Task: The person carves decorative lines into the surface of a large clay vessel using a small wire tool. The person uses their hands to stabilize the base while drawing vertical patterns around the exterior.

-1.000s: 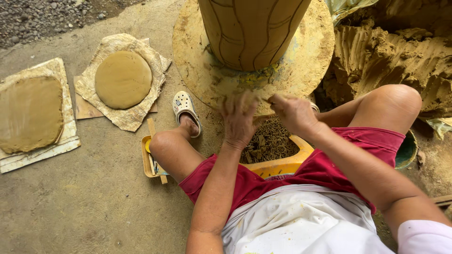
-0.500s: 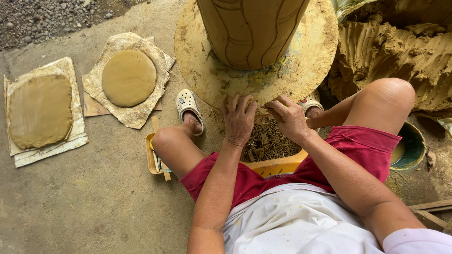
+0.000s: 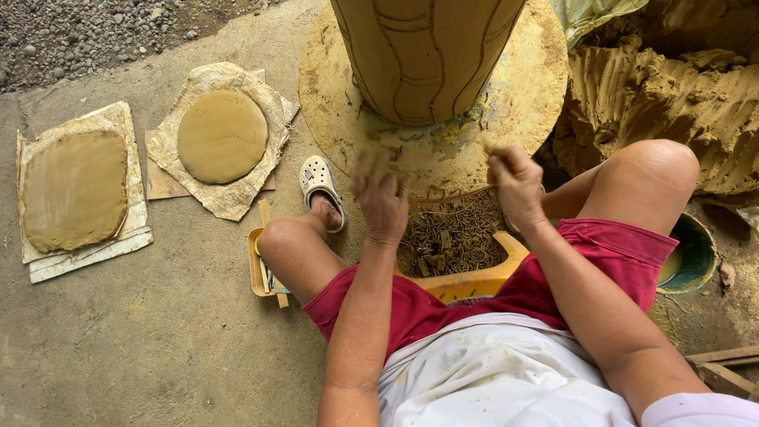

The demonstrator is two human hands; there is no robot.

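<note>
The person sits low on a yellow stool (image 3: 474, 281) with knees spread, both forearms reaching forward and down toward the round turntable (image 3: 522, 103). The left hand (image 3: 381, 194) hangs above the near rim of the turntable, fingers curled loosely and blurred, so whether it pinches anything cannot be told. The right hand (image 3: 515, 178) is raised at about the same height, well apart from the left, its fingers bunched together around what looks like a small bit of clay, though blur leaves that uncertain. Between and below the two hands lies a heap of clay scraps (image 3: 451, 237), dark brown, thin and stringy, piled on the stool's front between the thighs. On the turntable stands a tall clay pot (image 3: 427, 55), tan, its wall scored with curved lines and bands; only its lower part shows. A white clog (image 3: 320, 186) covers the left foot beside the turntable. On the concrete floor (image 3: 142, 340) to the left rest a round clay slab (image 3: 222, 136) and a squarish clay slab (image 3: 73, 190), each on paper. A ridged mound of raw clay (image 3: 672, 103) rises at right.
</note>
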